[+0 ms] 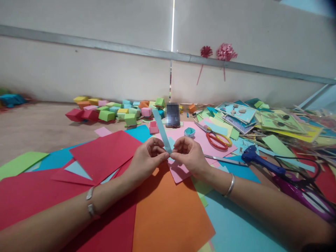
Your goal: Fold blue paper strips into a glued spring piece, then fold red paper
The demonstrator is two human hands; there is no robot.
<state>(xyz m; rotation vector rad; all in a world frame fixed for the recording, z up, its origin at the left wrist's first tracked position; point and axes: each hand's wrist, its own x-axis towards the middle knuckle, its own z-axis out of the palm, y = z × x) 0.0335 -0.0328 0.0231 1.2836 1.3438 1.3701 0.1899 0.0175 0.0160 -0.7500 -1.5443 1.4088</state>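
A narrow light-blue paper strip (161,128) stands up slanted between my hands, its lower end pinched at the fingertips. My left hand (149,155) grips that end with thumb and fingers, and my right hand (189,154) pinches it from the other side. The exact fold at the fingertips is hidden. Below them lie an orange sheet (170,213) and a pink sheet (180,171). Just beyond my right hand sits a small light-blue folded paper box (189,132). A pink paper box (153,127) stands beyond my left hand.
Scissors (216,138) with red and yellow handles lie right of centre. A blue hammer-shaped tool (262,161) and a purple glue gun (301,196) with a cable are at right. Several coloured paper boxes (106,115) line the wall near a phone (172,117). Red sheets (105,154) cover the left.
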